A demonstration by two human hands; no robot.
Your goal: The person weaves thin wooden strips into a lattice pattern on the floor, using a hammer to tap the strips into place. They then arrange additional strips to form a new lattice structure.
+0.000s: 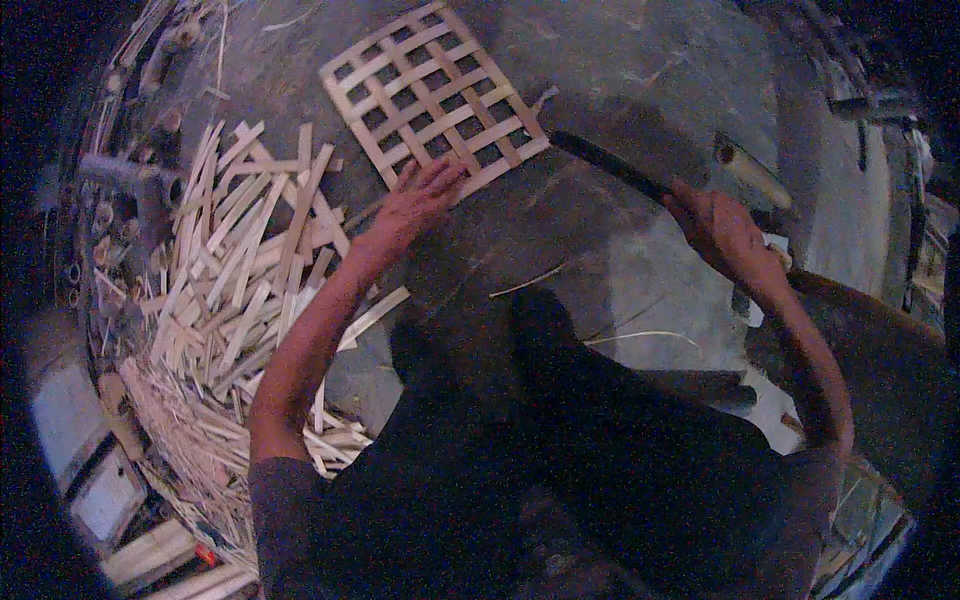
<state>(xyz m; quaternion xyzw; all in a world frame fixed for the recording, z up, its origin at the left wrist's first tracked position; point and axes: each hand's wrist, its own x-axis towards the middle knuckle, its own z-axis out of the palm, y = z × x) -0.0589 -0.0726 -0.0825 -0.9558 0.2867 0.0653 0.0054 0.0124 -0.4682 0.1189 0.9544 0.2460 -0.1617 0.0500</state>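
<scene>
A square panel [437, 97] of flat pale strips, woven in an open lattice, lies on the floor at the far middle. My left hand [420, 197] rests at its near edge, fingers stretched over the strips and somewhat apart. To the right, my right hand [722, 228] is closed around a long dark blade-like tool [610, 163]. The tool's far end lies beside the panel's right corner; I cannot tell if they touch. Its exact kind is unclear in the dim light.
A heap of loose split strips [245, 250] covers the floor at left, with thin shavings [190, 440] nearer. Cut bamboo poles [110, 210] line the left edge. A bamboo piece [755, 172] lies at right. Thin slivers [640, 335] are scattered before my legs.
</scene>
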